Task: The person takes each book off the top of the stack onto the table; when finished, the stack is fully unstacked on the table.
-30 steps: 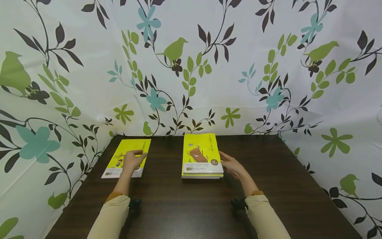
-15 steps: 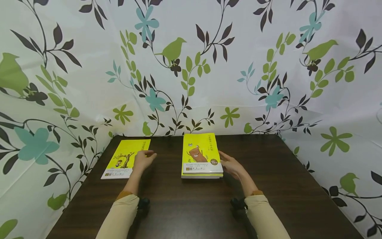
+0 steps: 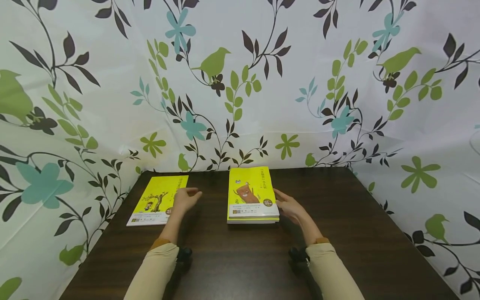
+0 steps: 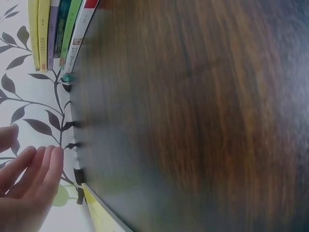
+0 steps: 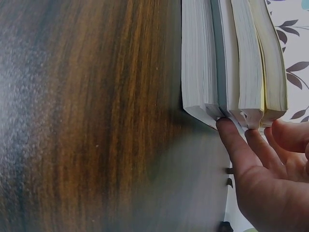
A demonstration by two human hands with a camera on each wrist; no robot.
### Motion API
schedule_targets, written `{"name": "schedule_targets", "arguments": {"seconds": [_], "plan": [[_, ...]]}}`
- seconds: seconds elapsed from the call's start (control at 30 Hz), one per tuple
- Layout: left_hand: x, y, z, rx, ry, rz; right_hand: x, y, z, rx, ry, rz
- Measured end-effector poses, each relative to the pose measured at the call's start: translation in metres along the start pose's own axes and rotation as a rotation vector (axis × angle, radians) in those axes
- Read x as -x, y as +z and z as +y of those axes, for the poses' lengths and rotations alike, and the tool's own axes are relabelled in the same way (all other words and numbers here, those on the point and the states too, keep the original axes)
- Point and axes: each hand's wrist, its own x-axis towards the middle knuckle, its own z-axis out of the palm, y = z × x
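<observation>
A stack of several books (image 3: 247, 179) stands on the dark table, with a yellow cover on top that shows a brown cartoon figure. My right hand (image 3: 292, 208) is at the stack's right side; in the right wrist view its fingertips (image 5: 226, 126) touch the edges of the books. A thin yellow book (image 3: 151, 196) with a tree drawing lies flat to the left. My left hand (image 3: 184, 202) hovers over that book's right edge, holding nothing. Its fingers are nearly straight in the left wrist view, thumb apart, where the stack's coloured spines (image 4: 55, 36) also show.
The dark wood table (image 3: 240, 258) runs back to a patterned cloth (image 3: 262, 104) with leaves, birds and flowers, which also encloses both sides. Bare wood lies between the thin book and the stack.
My left hand has lifted off the thin book and shifted right, uncovering its tree drawing. The right hand stays beside the stack. The head view has shifted slightly.
</observation>
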Motion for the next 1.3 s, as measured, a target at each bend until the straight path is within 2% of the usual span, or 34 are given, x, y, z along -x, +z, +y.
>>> {"name": "schedule_targets", "arguments": {"seconds": [0.27, 0.47, 0.7, 0.87, 1.3], "plan": [[-0.006, 0.015, 0.014, 0.092, 0.012, -0.056, -0.001, -0.004, -0.004, -0.013, -0.009, 0.015], [-0.004, 0.026, 0.022, 0.110, 0.000, -0.067, -0.001, -0.005, -0.006, -0.005, -0.012, 0.019], [0.002, 0.042, 0.026, 0.103, -0.024, -0.105, -0.001, -0.002, 0.000, 0.008, -0.005, 0.023], [0.006, 0.052, 0.029, 0.113, -0.011, -0.132, -0.001, -0.001, 0.002, 0.014, -0.013, 0.026], [0.011, 0.067, 0.032, 0.132, 0.042, -0.207, -0.001, 0.002, 0.002, -0.005, -0.030, 0.024]]}}
